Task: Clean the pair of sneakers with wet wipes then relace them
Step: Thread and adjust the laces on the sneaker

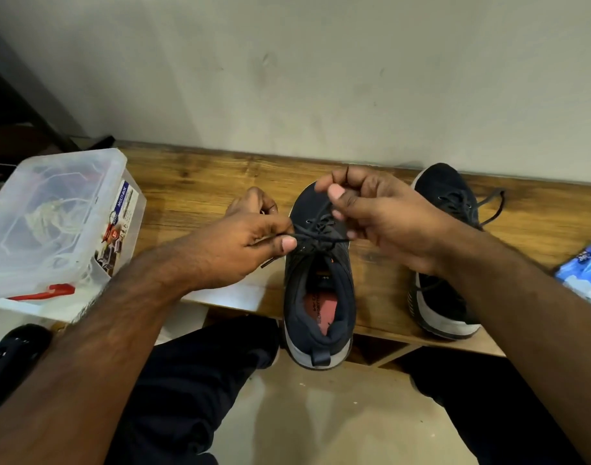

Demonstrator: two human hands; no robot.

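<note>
A black sneaker [319, 290] with a grey sole and a pink insole stands on the wooden bench [200, 182], its heel towards me and hanging over the front edge. Its black lace [315, 234] runs across the upper eyelets. My left hand [250, 239] pinches one end of the lace at the shoe's left side. My right hand [374, 213] pinches the other part of the lace above the toe. The second black sneaker [445, 260] stands to the right, partly hidden behind my right forearm, with its lace trailing loose on the wood.
A clear plastic box [57, 223] with a red latch and cords inside stands at the bench's left end. A blue pack of wipes [585, 273] lies at the right edge. The wall runs close behind the bench. My dark-trousered knees are below.
</note>
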